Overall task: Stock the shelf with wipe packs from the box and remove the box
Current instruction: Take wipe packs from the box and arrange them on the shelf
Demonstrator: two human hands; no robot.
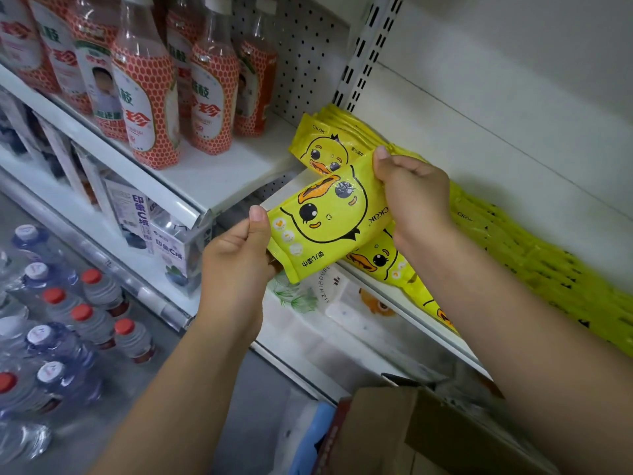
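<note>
The cardboard box (pixel 394 437) sits nearest, below the shelf (pixel 421 323). Above it, the left hand (pixel 236 265) and right hand (pixel 414 197) each grip one end of a yellow wipe pack (pixel 325 221), held at the shelf front. Behind it, the row of packs (pixel 513 241) leans crowded, so a careless push could topple them or slide one off.

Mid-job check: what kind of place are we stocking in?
Most likely a small shop or convenience store. White metal shelving with a pegboard back carries rows of matching drink bottles and yellow wipe packs; bottled water stands low beside it. The left hand and right hand hold one wipe pack.
</note>
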